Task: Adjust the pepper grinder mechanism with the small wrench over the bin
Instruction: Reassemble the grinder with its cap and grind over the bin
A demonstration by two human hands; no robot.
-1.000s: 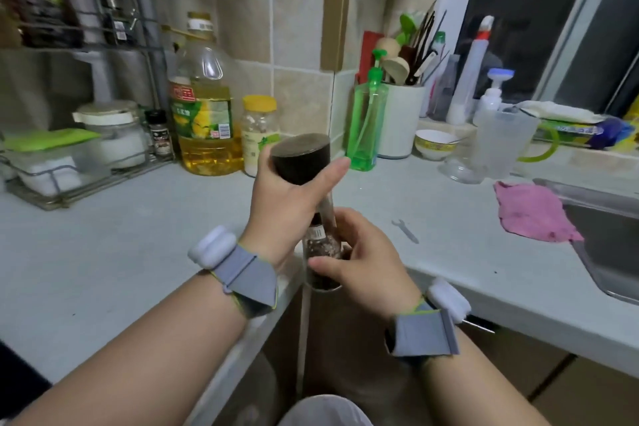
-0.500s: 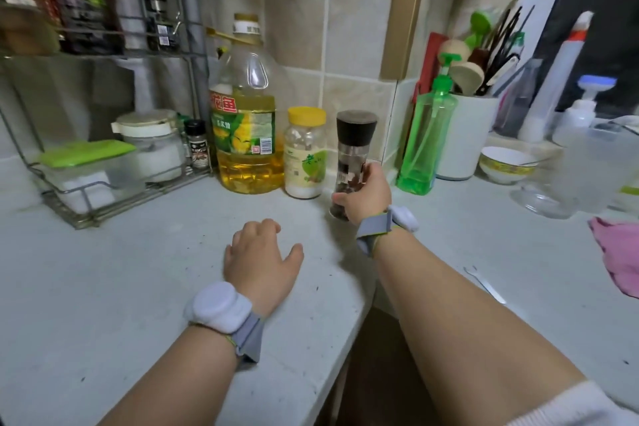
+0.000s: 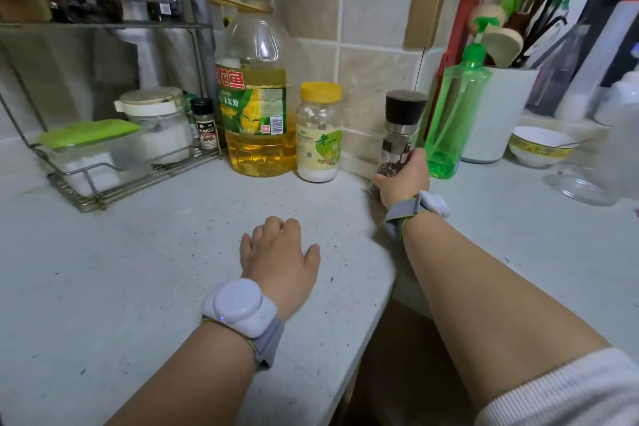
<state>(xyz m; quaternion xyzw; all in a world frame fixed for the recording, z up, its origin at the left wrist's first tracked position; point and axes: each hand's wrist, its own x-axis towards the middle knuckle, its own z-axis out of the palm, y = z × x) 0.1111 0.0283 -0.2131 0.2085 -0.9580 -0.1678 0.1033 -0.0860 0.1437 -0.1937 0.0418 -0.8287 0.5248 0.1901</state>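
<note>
The pepper grinder (image 3: 401, 129), a glass jar of peppercorns under a dark round cap, stands upright on the grey counter in the back corner, between a yellow-lidded jar and a green soap bottle. My right hand (image 3: 403, 180) is wrapped around its lower glass part, hiding the base. My left hand (image 3: 280, 257) lies palm down on the counter near the front edge, fingers slightly curled, holding nothing. The small wrench and the bin are out of view.
A large cooking oil bottle (image 3: 254, 93) and the yellow-lidded jar (image 3: 320, 135) stand left of the grinder. The green soap bottle (image 3: 453, 114), a white utensil holder (image 3: 498, 114) and a small bowl (image 3: 539, 145) stand to its right. A wire rack (image 3: 114, 162) holds containers at left.
A second ago both hands held the grinder out in front of the counter. My right hand has since carried it to the back corner and stood it there; my left hand let go and rests flat.
</note>
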